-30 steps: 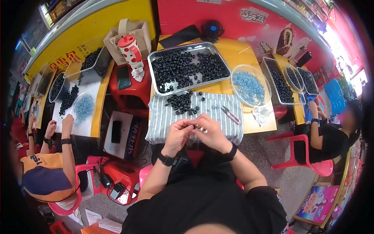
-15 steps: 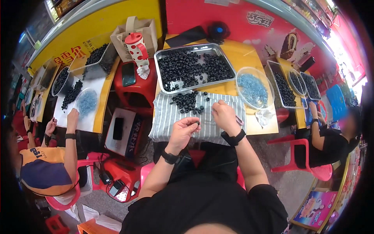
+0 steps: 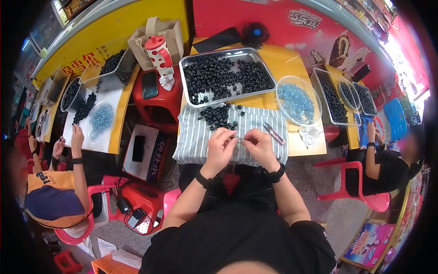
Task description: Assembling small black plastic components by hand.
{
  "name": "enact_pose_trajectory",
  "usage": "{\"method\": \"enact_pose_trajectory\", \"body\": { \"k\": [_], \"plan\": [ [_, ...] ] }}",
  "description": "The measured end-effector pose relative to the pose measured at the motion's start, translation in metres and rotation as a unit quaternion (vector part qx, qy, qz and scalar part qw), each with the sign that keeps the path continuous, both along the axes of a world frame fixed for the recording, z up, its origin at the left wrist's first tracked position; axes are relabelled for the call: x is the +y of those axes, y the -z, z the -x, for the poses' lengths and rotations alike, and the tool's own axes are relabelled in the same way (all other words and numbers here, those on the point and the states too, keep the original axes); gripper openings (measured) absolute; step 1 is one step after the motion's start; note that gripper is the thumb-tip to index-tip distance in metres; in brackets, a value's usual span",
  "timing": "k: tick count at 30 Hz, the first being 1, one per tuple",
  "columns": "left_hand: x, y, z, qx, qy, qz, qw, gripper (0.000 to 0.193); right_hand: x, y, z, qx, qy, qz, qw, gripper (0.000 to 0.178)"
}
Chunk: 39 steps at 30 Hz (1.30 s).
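My left hand [image 3: 221, 148] and my right hand [image 3: 259, 147] meet with pinched fingertips over a grey-and-white striped cloth [image 3: 194, 148]. The left fingers grip a small black round part [image 3: 236, 137], mostly covered by the fingertips. A tiny pale bit shows at the right fingertips, too small to name. Just beyond my left hand lies a heap of black round parts [image 3: 216, 116]. Pink-handled thread snips [image 3: 275, 134] rest on the cloth beside my right hand.
A metal tray [image 3: 182, 75] of black parts stands behind the cloth. To its right is a round see-through tub [image 3: 318, 102] of bluish pieces, with crumpled tissue [image 3: 310, 136] near it. A red stool [image 3: 155, 107] holds a phone and tumbler. People work at tables on both sides.
My right hand has moved left and closed in on my left fingertips, uncovering the snips. My left hand has shifted slightly right, still gripping the black part.
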State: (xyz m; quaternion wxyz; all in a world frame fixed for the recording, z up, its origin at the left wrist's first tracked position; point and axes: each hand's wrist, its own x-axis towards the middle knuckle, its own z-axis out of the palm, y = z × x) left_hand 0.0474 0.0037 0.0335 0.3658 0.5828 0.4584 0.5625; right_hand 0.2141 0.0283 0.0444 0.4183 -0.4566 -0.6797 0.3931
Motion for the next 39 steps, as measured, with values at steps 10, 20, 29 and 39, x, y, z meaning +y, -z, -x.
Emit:
{"method": "enact_pose_trajectory", "body": {
  "k": [10, 20, 29, 39],
  "plan": [
    [0.003, 0.011, 0.008, -0.153, 0.140, 0.101, 0.973, 0.016, -0.013, -0.010, 0.007, 0.082, -0.033, 0.025, 0.996, 0.007],
    [0.000, 0.002, 0.008, -0.100, 0.130, 0.050, 0.985, 0.018, -0.019, -0.011, 0.008, 0.092, -0.015, 0.002, 0.996, 0.006],
    [-0.003, 0.000, 0.001, -0.117, 0.097, 0.047, 0.987, 0.014, -0.022, -0.005, 0.015, 0.141, 0.030, -0.010, 0.989, 0.008],
    [0.001, -0.003, -0.004, -0.045, 0.054, 0.054, 0.996, 0.013, -0.020, -0.015, 0.015, 0.057, 0.039, -0.119, 0.990, 0.009]
  ]
}}
